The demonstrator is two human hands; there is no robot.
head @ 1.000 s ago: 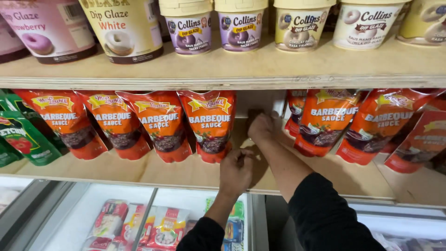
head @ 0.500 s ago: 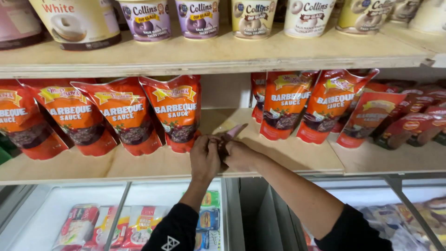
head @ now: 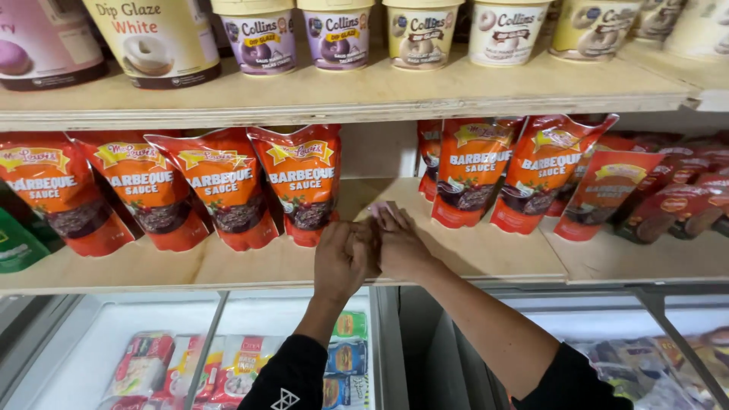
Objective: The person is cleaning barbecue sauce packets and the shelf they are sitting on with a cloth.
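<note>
Left hand (head: 343,257) and right hand (head: 400,244) press together, closed around something small and pale; the red sauce pouch (head: 302,182) just above-left could be knocked over.

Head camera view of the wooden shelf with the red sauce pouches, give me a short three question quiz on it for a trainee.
1. True or false: the left hand and right hand touch each other above the pale wooden shelf.
2. What stands on the upper wooden shelf? A) round tubs B) glass bottles C) cardboard boxes
3. Fill in: nearest the left hand stands a red stand-up sauce pouch; below the shelf lies a glass-topped ____.

Key: 1 true; 2 A; 3 freezer.
</note>
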